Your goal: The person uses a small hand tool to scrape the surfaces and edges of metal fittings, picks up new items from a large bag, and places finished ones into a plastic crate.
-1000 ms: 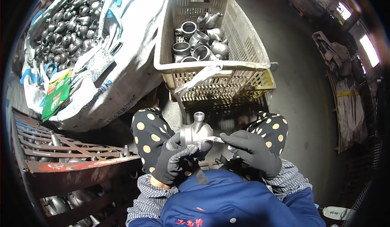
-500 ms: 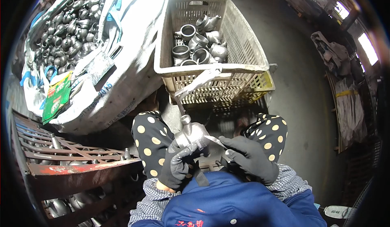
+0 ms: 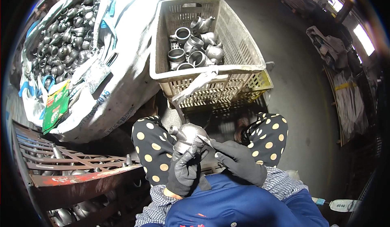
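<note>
While plastic crate [image 3: 243, 68] and woven sack [image 3: 132, 60] hold metal castings [image 3: 193, 44], left fingers [image 3: 187, 156] grip rounded grey casting [image 3: 190, 132]; right fingers [image 3: 228, 149], thin tool [image 3: 204, 140].

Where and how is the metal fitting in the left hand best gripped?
The metal fitting is likely best gripped by its rounded body, from the near side, where the left hand is: the narrow spout juts far-left, and the flat tool is at its right.

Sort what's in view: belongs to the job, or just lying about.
In the job:
metal fitting, in the left hand
thin flat tool, in the right hand
pale crate of similar fittings, probably
white sack of similar parts, probably

Seemingly idle:
green packet on the sack
white object, lower right
yellow-banded bundle, far right
</note>
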`<action>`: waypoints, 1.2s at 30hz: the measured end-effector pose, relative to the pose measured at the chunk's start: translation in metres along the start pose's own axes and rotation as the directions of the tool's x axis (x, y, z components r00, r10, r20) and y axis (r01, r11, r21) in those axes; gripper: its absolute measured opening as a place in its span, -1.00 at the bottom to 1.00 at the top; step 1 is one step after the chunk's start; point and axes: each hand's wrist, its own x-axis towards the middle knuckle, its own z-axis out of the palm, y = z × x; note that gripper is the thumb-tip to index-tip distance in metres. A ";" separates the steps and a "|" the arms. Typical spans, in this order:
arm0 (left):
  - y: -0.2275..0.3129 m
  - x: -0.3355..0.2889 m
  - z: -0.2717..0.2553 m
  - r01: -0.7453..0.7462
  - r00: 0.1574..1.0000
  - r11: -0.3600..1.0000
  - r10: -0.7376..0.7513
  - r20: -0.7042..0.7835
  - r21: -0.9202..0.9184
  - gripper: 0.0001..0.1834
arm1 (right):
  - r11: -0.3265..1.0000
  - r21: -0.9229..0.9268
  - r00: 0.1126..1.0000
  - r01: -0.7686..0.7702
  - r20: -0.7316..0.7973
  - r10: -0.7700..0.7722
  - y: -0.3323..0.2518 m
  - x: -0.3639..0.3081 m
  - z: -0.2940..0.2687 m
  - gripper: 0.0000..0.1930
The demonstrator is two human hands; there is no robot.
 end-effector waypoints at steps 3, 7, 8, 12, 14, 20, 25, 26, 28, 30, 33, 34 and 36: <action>0.002 -0.001 0.006 0.024 0.997 1.000 -0.025 -0.078 -0.003 -0.43 | 0.999 -0.051 1.000 0.019 -0.021 -0.020 0.000 0.000 0.004 -0.60; 0.000 -0.001 0.004 0.038 0.994 0.999 -0.041 -0.097 -0.036 -0.50 | 0.993 -0.110 0.999 0.046 -0.007 -0.048 0.002 0.000 0.007 -0.57; -0.001 -0.002 0.002 0.040 0.994 0.998 -0.044 -0.100 -0.040 -0.50 | 0.990 -0.131 0.999 0.050 0.001 -0.051 0.002 0.000 0.007 -0.55; -0.002 -0.004 -0.001 0.016 0.997 0.999 -0.018 -0.071 -0.034 -0.45 | 0.966 -0.254 0.998 0.046 0.048 -0.035 0.002 -0.001 0.008 -0.54; 0.001 -0.004 0.008 0.017 0.995 1.000 -0.016 -0.096 0.014 -0.46 | 0.947 -0.316 0.996 0.052 0.080 -0.028 0.000 -0.002 0.007 -0.50; 0.000 -0.005 0.004 0.028 0.998 1.000 -0.028 -0.049 0.002 -0.49 | 0.916 -0.400 0.984 0.011 0.168 0.062 -0.005 0.000 0.002 -0.45; -0.004 -0.004 0.001 0.034 0.995 0.999 -0.034 -0.097 -0.003 -0.59 | 0.944 -0.329 0.976 -0.025 0.196 0.094 -0.004 -0.002 0.001 -0.49; -0.006 -0.004 -0.005 0.034 0.995 0.999 -0.035 -0.093 -0.009 -0.60 | 0.955 -0.296 0.980 -0.017 0.184 0.074 -0.002 -0.003 0.001 -0.51; -0.006 -0.004 -0.013 0.078 0.989 0.997 -0.080 -0.127 -0.021 -0.61 | 0.978 -0.209 0.987 -0.005 0.154 0.038 0.002 -0.004 0.002 -0.57; -0.006 -0.005 -0.016 0.093 0.985 0.995 -0.096 -0.146 -0.027 -0.63 | 0.995 -0.097 0.993 0.006 0.121 0.006 0.006 -0.002 0.001 -0.63; -0.003 -0.007 -0.007 0.049 0.991 0.999 -0.048 -0.126 0.006 -0.65 | 0.901 0.297 0.940 -0.315 0.229 0.253 0.003 0.004 -0.009 -0.68; -0.001 -0.006 0.004 0.023 0.995 0.999 -0.019 -0.097 0.034 -0.66 | 0.795 0.338 0.852 -0.503 0.349 0.391 -0.005 0.012 -0.022 -0.68; 0.000 -0.005 0.009 -0.008 1.000 0.997 0.010 -0.027 0.079 -0.66 | 0.727 0.406 0.813 -0.553 0.454 0.365 0.013 0.017 -0.026 -0.68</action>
